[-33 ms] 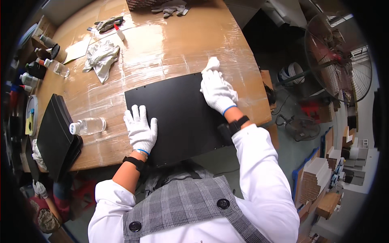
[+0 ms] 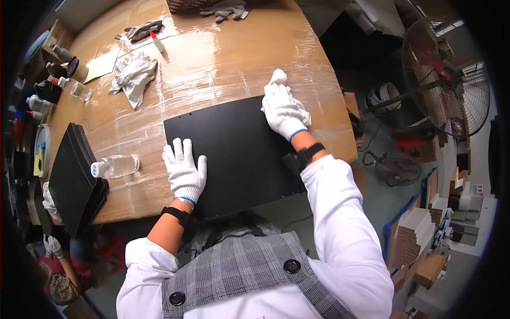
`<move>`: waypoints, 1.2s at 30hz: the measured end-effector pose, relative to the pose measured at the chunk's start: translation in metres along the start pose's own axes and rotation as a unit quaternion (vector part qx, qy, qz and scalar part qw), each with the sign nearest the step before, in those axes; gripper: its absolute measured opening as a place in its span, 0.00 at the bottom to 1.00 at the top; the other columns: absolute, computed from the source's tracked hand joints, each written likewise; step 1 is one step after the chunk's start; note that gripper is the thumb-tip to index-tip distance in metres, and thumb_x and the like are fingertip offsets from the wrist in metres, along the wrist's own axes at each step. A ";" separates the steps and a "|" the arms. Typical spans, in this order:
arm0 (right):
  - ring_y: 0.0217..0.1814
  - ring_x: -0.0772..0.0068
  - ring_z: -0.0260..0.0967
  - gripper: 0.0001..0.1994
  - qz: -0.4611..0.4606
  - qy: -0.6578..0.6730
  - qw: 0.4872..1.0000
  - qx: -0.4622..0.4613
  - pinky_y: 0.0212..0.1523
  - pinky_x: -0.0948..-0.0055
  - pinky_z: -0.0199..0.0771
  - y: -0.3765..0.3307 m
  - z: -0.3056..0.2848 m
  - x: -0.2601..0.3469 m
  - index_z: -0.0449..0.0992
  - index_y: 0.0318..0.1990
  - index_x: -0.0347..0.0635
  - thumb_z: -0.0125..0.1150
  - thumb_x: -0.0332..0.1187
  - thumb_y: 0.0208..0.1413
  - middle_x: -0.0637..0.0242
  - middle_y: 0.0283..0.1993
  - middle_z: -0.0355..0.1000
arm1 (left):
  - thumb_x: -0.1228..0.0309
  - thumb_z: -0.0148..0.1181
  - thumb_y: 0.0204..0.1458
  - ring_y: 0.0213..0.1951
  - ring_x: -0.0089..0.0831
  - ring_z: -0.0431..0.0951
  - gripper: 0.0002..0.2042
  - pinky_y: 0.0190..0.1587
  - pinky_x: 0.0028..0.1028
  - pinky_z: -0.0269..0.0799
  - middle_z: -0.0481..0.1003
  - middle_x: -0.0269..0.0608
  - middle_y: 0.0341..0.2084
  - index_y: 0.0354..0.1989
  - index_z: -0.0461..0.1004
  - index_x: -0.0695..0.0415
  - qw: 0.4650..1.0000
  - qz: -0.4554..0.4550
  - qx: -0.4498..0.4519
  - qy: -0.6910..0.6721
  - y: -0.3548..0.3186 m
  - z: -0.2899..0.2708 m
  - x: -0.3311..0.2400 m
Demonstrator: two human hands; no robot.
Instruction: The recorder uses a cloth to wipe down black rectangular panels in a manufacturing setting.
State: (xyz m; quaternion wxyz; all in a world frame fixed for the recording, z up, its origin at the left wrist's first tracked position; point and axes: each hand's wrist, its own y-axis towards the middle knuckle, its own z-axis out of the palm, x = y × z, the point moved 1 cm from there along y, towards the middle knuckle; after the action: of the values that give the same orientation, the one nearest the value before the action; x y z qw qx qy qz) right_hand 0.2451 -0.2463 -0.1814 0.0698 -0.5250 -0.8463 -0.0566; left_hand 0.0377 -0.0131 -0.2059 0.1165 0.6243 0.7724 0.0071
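A flat black panel [image 2: 239,154] lies on the plastic-wrapped wooden table [image 2: 212,58], its near edge hanging over the table's front. My left hand [image 2: 184,170], in a white glove, rests flat on the panel's left part with fingers spread. My right hand [image 2: 284,111], also in a white glove, presses a small white cloth [image 2: 278,77] against the panel's far right corner. Both wrists wear black bands.
A stack of black panels [image 2: 74,175] leans at the table's left edge, with a clear plastic bottle [image 2: 114,166] lying beside it. A crumpled white rag [image 2: 133,74], small bottles and spare gloves [image 2: 226,8] sit farther back. A large fan [image 2: 446,85] stands to the right.
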 end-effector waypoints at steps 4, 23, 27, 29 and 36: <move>0.67 0.40 0.54 0.23 -0.092 0.008 0.985 -0.144 0.69 0.51 0.48 -0.033 0.028 -0.003 0.63 0.61 0.34 0.43 0.37 0.62 0.43 0.63 0.59 | 0.59 0.56 0.54 0.66 0.65 0.50 0.30 0.68 0.56 0.43 0.56 0.58 0.65 0.63 0.61 0.58 1.000 -0.018 -0.012 -0.002 -0.004 0.000 0.010; 0.71 0.36 0.46 0.24 -0.089 -0.002 0.994 -0.056 0.69 0.42 0.46 -0.170 0.027 -0.003 0.70 0.58 0.40 0.59 0.32 0.50 0.43 0.68 0.53 | 0.61 0.57 0.53 0.67 0.61 0.49 0.29 0.68 0.54 0.44 0.55 0.53 0.67 0.64 0.61 0.55 0.999 -0.031 0.000 -0.013 -0.001 -0.003 0.008; 0.67 0.34 0.51 0.19 -0.084 -0.088 0.987 -0.106 0.64 0.39 0.54 -0.121 0.032 0.005 0.71 0.53 0.36 0.55 0.33 0.55 0.42 0.62 0.57 | 0.61 0.58 0.53 0.67 0.61 0.50 0.29 0.68 0.54 0.44 0.55 0.53 0.67 0.64 0.61 0.55 0.999 -0.028 -0.013 -0.013 -0.002 -0.001 0.009; 0.56 0.40 0.60 0.12 -0.033 -0.098 0.991 -0.089 0.57 0.42 0.61 -0.047 0.025 0.012 0.72 0.43 0.35 0.52 0.34 0.55 0.44 0.52 0.63 | 0.60 0.58 0.53 0.67 0.61 0.50 0.29 0.68 0.53 0.45 0.56 0.53 0.66 0.64 0.61 0.54 0.999 -0.028 0.002 -0.017 -0.001 0.001 0.006; 0.50 0.50 0.63 0.11 0.016 -0.034 0.980 -0.196 0.50 0.52 0.65 -0.055 0.031 0.015 0.72 0.39 0.35 0.55 0.34 0.55 0.50 0.43 0.65 | 0.59 0.57 0.54 0.66 0.59 0.53 0.28 0.68 0.52 0.45 0.57 0.53 0.66 0.63 0.62 0.53 0.999 -0.021 -0.024 -0.010 0.000 0.003 0.008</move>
State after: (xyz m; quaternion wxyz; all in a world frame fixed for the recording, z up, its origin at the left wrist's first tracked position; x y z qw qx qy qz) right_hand 0.1873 -0.2526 -0.2103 -0.0620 -0.5439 -0.8120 -0.2022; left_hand 0.0362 -0.0061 -0.2098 0.1390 0.6047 0.7841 0.0172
